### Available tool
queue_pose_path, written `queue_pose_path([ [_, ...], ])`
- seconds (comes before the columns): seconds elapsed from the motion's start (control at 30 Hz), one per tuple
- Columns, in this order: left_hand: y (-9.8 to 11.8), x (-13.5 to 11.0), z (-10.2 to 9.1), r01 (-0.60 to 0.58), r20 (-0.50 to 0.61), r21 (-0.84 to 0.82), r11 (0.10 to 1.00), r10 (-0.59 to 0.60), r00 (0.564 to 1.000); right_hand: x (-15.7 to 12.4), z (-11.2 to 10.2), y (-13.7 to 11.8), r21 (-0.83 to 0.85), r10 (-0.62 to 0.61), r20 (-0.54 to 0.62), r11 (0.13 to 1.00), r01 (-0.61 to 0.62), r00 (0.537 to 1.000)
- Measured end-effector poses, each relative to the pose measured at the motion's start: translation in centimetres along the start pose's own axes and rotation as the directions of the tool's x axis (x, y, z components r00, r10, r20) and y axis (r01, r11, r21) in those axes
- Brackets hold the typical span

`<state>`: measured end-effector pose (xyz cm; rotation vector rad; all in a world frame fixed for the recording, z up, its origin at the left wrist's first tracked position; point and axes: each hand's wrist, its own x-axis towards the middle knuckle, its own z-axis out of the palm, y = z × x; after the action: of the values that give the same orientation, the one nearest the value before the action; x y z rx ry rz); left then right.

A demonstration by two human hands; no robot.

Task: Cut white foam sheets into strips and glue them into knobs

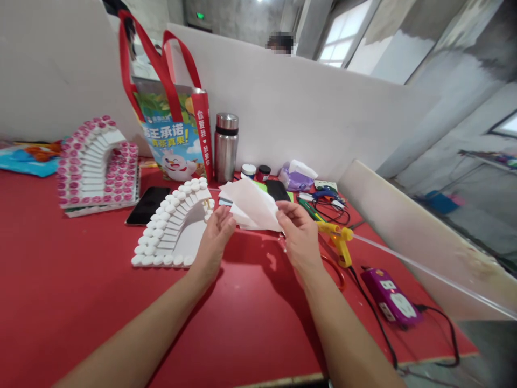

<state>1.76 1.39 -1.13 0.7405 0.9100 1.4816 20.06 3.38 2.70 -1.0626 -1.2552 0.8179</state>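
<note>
Right hand (pixel 299 234) pinched the white sheet (pixel 252 202), left hand (pixel 215 236) curled half-open, hold unclear; the sheet seemed light, soft, best taken by edges.

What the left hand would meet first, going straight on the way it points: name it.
Most likely the white sheet in the right hand: it lies just ahead of the left hand, though whether they touch is unclear.

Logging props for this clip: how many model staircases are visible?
2: a pink-and-white staircase at the left, beside the bag, and a white staircase nearer, by the left hand. The bag could hide others.
</note>
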Motion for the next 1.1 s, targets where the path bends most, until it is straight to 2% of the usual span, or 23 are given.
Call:
queue_pose_path([
  [0.07, 0.1, -0.1, 0.2, -0.014, 0.034, -0.018, 1.0, 0.015, 0.999, -0.6, 0.7, -0.1, 0.233, 0.191, 0.058, 0.952, -0.2, 0.98],
  [0.1, 0.2, -0.2, 0.3, -0.01, 0.055, -0.034, 0.999, 0.012, 0.998, -0.8, 0.9, -0.1, 0.276, 0.23, 0.085, 0.93, -0.244, 0.97],
  [0.17, 0.4, -0.3, 0.5, 0.014, 0.083, -0.077, 0.997, -0.007, 0.997, -1.2, 1.3, 0.0, 0.238, 0.233, 0.139, 0.936, -0.261, 0.963],
  [0.27, 0.6, -0.4, 0.6, 0.066, 0.062, -0.144, 0.987, -0.058, 0.996, -1.2, 1.3, -0.1, 0.092, 0.204, 0.201, 0.97, -0.225, 0.958],
  [0.33, 0.7, -0.5, 0.7, 0.122, 0.054, -0.189, 0.974, -0.114, 0.992, -1.0, 1.0, 0.0, 0.078, 0.207, 0.16, 0.972, -0.222, 0.965],
  [0.4, 1.0, -0.5, 0.8, 0.152, 0.066, -0.254, 0.955, -0.14, 0.988, -0.6, 0.6, 0.2, 0.119, 0.261, 0.091, 0.955, -0.27, 0.961],
  [0.5, 1.7, -0.3, 0.9, 0.142, 0.059, -0.371, 0.918, -0.129, 0.99, 0.0, 0.2, 0.7, 0.164, 0.421, 0.127, 0.884, -0.438, 0.898],
  [0.6, 2.5, -0.2, 0.5, 0.195, 0.036, -0.422, 0.885, -0.199, 0.979, 0.3, 0.1, 0.9, 0.181, 0.515, 0.182, 0.82, -0.544, 0.838],
  [0.67, 2.9, -0.1, 0.2, 0.298, 0.059, -0.39, 0.871, -0.3, 0.952, 0.4, 0.0, 0.6, 0.206, 0.543, 0.214, 0.788, -0.581, 0.812],
  [0.77, 3.1, -0.2, -0.1, 0.449, 0.095, -0.287, 0.846, -0.441, 0.892, 0.2, -0.2, -0.2, 0.219, 0.568, 0.363, 0.719, -0.66, 0.739],
  [0.83, 3.0, -0.3, -0.1, 0.44, 0.08, -0.229, 0.868, -0.434, 0.897, 0.1, -0.6, -0.5, 0.205, 0.557, 0.448, 0.697, -0.687, 0.699],
  [0.9, 2.9, -0.2, -0.1, 0.357, 0.069, -0.178, 0.917, -0.35, 0.934, 0.0, -1.0, -0.7, 0.186, 0.534, 0.481, 0.714, -0.675, 0.696],
  [0.97, 2.8, 0.0, -0.2, 0.275, 0.073, -0.125, 0.953, -0.268, 0.961, 0.0, -1.3, -0.6, 0.153, 0.519, 0.468, 0.749, -0.644, 0.715],
  [1.1, 2.8, 0.5, -0.8, 0.213, 0.08, -0.016, 0.977, -0.211, 0.974, 0.2, -1.8, -0.8, 0.128, 0.498, 0.332, 0.818, -0.561, 0.801],
])
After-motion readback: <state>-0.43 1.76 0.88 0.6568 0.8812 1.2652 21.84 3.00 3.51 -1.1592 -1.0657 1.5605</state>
